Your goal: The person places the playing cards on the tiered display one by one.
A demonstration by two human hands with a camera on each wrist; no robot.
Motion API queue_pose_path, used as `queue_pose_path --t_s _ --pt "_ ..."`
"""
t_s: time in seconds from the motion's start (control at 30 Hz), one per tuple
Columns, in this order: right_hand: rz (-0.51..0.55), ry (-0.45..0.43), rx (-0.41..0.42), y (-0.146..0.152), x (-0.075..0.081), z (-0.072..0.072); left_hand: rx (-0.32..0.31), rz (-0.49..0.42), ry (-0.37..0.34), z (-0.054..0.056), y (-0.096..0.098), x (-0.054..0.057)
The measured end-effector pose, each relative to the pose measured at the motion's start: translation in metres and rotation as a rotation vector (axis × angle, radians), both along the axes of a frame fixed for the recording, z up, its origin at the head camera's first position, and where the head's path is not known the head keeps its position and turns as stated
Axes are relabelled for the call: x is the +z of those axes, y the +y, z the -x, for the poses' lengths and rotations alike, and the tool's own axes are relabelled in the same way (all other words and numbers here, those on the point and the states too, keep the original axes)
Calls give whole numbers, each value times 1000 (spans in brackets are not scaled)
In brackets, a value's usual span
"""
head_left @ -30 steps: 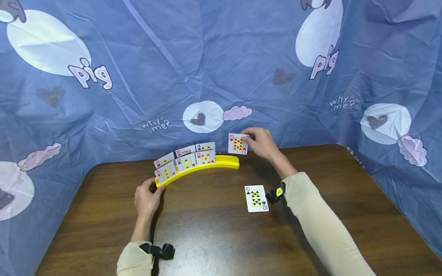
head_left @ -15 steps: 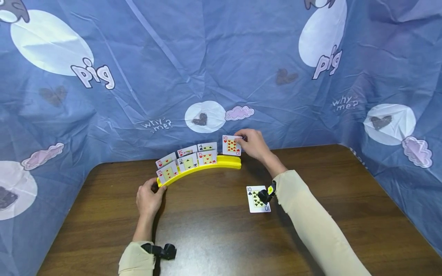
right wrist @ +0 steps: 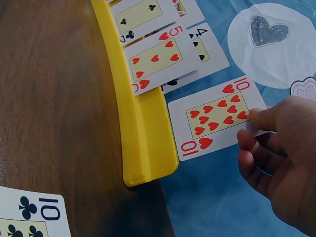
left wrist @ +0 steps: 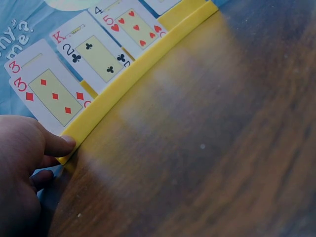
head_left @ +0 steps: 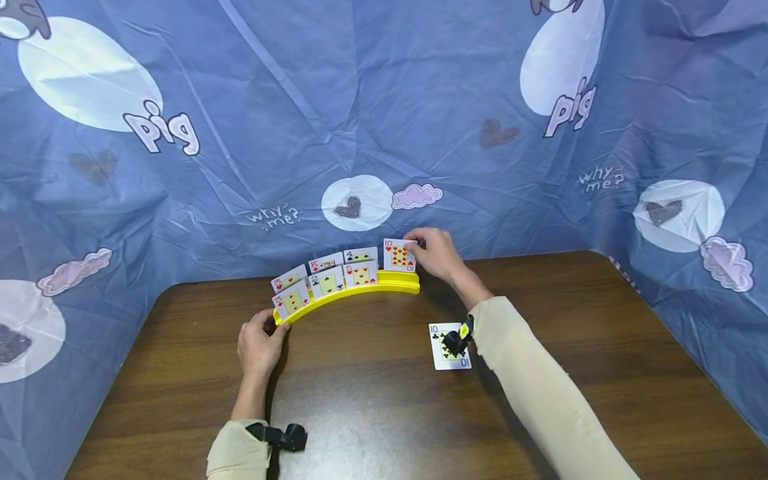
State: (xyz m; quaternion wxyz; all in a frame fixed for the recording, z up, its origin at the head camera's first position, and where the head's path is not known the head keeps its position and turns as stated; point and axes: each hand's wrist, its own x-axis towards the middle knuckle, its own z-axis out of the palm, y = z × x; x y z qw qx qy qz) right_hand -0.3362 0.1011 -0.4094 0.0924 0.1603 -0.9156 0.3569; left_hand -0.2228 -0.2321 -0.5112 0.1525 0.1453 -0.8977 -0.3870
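Observation:
My right hand (head_left: pixel 437 255) pinches a ten of hearts (head_left: pixel 399 255) by its right edge. In the right wrist view the bottom edge of the ten of hearts (right wrist: pixel 217 118) is right at the back of the yellow card holder (right wrist: pixel 153 143), near its right end. My left hand (head_left: pixel 259 343) grips the holder's left end between thumb and fingers. Two rows of cards stand in it: in front a three of diamonds (left wrist: pixel 54 96), a two of clubs (left wrist: pixel 96 57) and a five of hearts (head_left: pixel 361 273); behind, a three of hearts (head_left: pixel 290 278), a king (head_left: pixel 325 264) and a four (head_left: pixel 360 255).
A ten of clubs (head_left: pixel 441 360) lies face up on the brown wooden table (head_left: pixel 360 387), partly covered by the right wrist's camera in the head view. A blue printed cloth (head_left: pixel 270 100) hangs behind the table and at both sides.
My right hand has moved left and down with the ten of hearts, bringing it to the holder's right end. The left hand keeps its grip on the holder.

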Motion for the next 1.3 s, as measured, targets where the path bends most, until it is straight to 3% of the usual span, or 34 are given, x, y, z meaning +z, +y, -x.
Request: queue_pose_path --t_s 0.63,1.0,1.3 --pt "-48 -20 34 -3 -11 -1 6 8 16 2 1 -1" --pt "-42 -56 36 2 -4 -4 13 24 34 0 -1 -2" --pt "14 -41 -50 17 2 -19 4 26 39 1 -1 -2"
